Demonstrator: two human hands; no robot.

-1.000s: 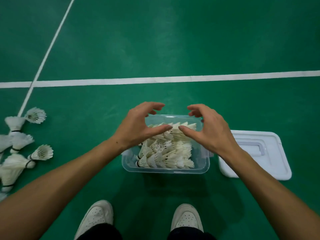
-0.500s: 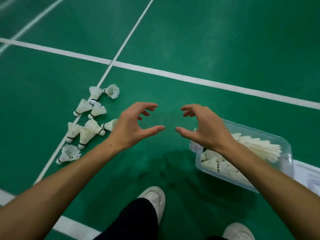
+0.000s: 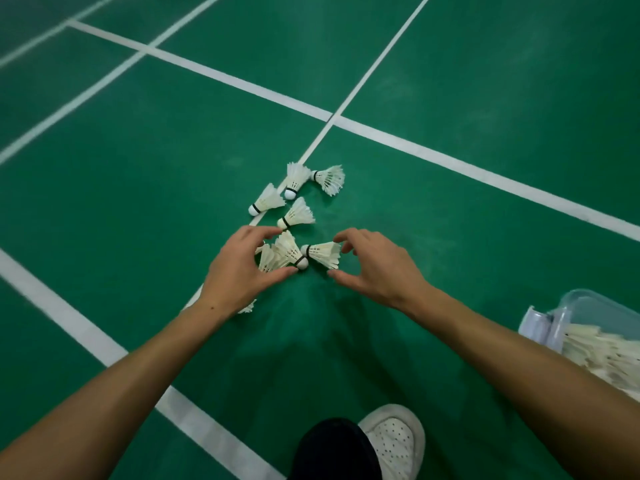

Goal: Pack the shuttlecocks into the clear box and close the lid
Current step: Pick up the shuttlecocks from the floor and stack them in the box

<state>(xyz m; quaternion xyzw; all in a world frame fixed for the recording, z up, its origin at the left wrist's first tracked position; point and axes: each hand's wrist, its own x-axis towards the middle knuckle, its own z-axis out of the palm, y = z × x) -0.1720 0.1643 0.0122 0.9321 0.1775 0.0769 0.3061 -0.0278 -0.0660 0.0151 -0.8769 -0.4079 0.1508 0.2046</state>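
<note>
Moved over from the clear box (image 3: 588, 308) to the loose shuttlecocks (image 3: 296, 214) on the green floor (image 3: 138, 168). Left the box far off to the right, at the edge of view, already holding many white ones. Reached down with both hands, side by side. Held the left hand (image 3: 239, 268) and the right hand (image 3: 377, 268) spread and cupped, thumbs low and fingers high, with nothing picked up yet. Caught two near shuttlecocks in the gap between them. Saw the sideways shuttlecock (image 3: 322, 254) lying left to right, round tip toward the left hand, feather end at the right fingertips (image 3: 343, 245). Saw the leaning shuttlecock (image 3: 287, 251) tucked closer to the left hand. Could not tell if the left thumb touched it. Looked like an easy job: close each hand on the one nearest.
</note>
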